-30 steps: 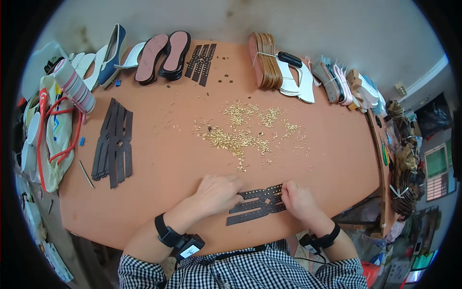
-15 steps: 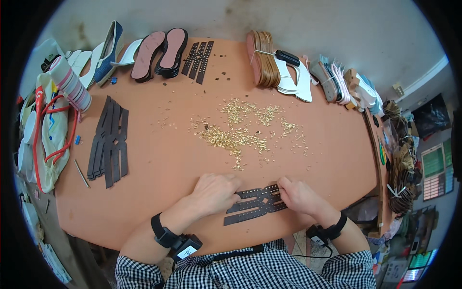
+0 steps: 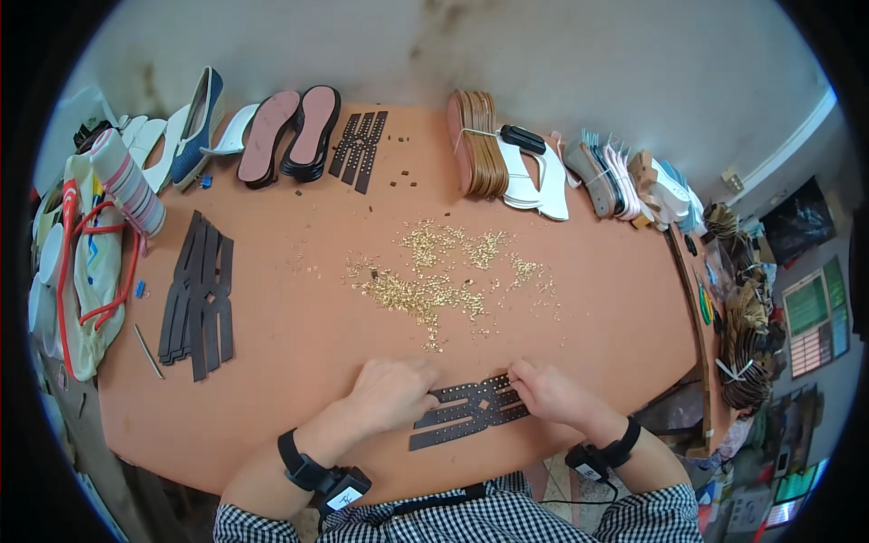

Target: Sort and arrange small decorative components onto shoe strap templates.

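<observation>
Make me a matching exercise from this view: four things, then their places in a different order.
Things:
1. Gold pieces
2. Blue shoe
3. Nearest studded dark cutout
4. Plain dark cutouts

Places:
A. Between the left hand and right hand
B. At the back left, beside white pieces
C. Flat on the table's left side
D. Scattered mid-table

Pairs: 1-D, 2-B, 3-A, 4-C

Left fingers (image 3: 423,373), right fingers (image 3: 523,374) curled

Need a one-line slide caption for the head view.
Left hand and right hand at a slotted, studded dark strap piece, small gold-coloured bits scattered beyond it on the table.
</observation>
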`<state>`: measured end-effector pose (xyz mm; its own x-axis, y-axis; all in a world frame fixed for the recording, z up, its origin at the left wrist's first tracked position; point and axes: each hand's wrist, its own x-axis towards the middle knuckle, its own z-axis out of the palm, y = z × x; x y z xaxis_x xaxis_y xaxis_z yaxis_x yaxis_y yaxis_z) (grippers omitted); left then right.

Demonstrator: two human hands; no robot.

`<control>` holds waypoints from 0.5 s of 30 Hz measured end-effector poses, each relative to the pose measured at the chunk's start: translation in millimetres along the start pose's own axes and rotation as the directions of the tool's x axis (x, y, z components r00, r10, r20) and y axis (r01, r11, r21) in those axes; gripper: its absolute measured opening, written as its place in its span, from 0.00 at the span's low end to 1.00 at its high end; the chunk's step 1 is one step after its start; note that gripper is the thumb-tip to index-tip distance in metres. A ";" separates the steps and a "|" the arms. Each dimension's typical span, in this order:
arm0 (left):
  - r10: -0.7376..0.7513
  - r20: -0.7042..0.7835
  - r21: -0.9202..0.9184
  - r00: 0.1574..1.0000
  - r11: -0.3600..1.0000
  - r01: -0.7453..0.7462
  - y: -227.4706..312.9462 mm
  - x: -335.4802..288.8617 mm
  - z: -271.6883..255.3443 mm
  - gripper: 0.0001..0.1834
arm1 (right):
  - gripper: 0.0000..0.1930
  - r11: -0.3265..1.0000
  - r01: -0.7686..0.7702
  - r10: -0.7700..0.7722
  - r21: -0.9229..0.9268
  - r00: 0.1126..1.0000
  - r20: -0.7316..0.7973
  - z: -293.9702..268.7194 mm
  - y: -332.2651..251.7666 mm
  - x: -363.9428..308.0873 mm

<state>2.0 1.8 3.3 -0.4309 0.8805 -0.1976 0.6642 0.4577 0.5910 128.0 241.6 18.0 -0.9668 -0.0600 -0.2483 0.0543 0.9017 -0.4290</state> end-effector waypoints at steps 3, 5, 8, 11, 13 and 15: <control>-0.006 -0.007 -0.011 1.000 1.000 0.006 0.1 -0.1 -1.1 0.14 | 0.06 0.992 -0.106 0.104 0.063 0.994 0.031 -0.8 -1.7 2.7; -0.003 -0.013 -0.021 1.000 1.000 0.003 0.2 -0.9 -1.0 0.14 | 0.06 0.992 -0.115 0.114 0.053 0.993 0.020 0.3 -4.6 0.6; 0.006 -0.023 -0.016 1.000 1.000 -0.006 -0.4 -1.6 -1.9 0.14 | 0.06 0.993 -0.092 0.094 0.068 0.995 -0.024 2.0 -3.1 -0.4; -0.004 0.009 -0.014 1.000 1.000 0.005 -1.8 0.6 1.2 0.14 | 0.07 0.987 -0.123 0.127 0.101 0.991 -0.040 3.8 -1.6 -3.2; -0.019 0.038 -0.004 0.999 1.000 0.019 -1.1 4.7 -2.6 0.13 | 0.08 0.978 -0.167 0.169 0.125 0.985 -0.012 -1.5 -5.3 -2.3; -0.006 0.013 -0.019 1.000 1.000 0.006 -4.4 -0.5 2.2 0.13 | 0.10 0.964 -0.228 0.224 0.140 0.974 0.039 -5.1 -11.3 -2.4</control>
<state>0.6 -0.4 -0.9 -0.4270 0.8793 -0.2110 0.6499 0.4607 0.6045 128.4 233.8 27.9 -0.9195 0.1273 -0.3719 0.3074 0.8227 -0.4783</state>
